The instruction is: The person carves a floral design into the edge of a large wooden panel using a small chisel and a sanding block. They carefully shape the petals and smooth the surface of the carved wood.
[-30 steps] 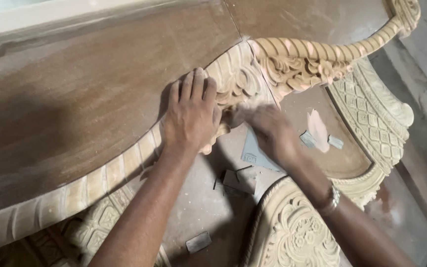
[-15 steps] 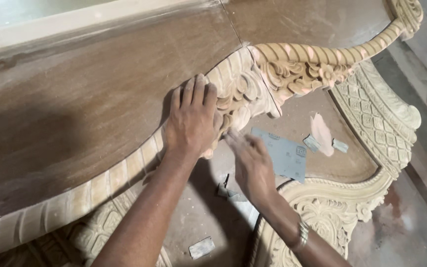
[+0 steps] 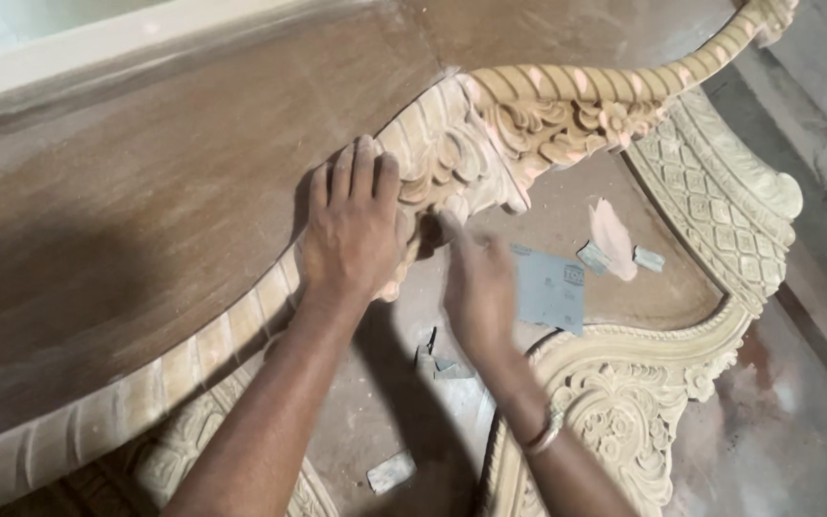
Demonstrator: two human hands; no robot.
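Dusty workshop floor, one carved wooden panel (image 3: 490, 144), left hand (image 3: 351, 230) flat on it, right hand (image 3: 479, 292) blurred, grip unclear

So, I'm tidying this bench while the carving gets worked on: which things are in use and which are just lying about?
In use:
left hand, flat on the carved rail
right hand, blurred, fingertips at the rail's leafy carving
brown panel that the rail edges

Lying about:
grey sheet
small grey scraps
pink patch
dark bit
scrap
carved frame
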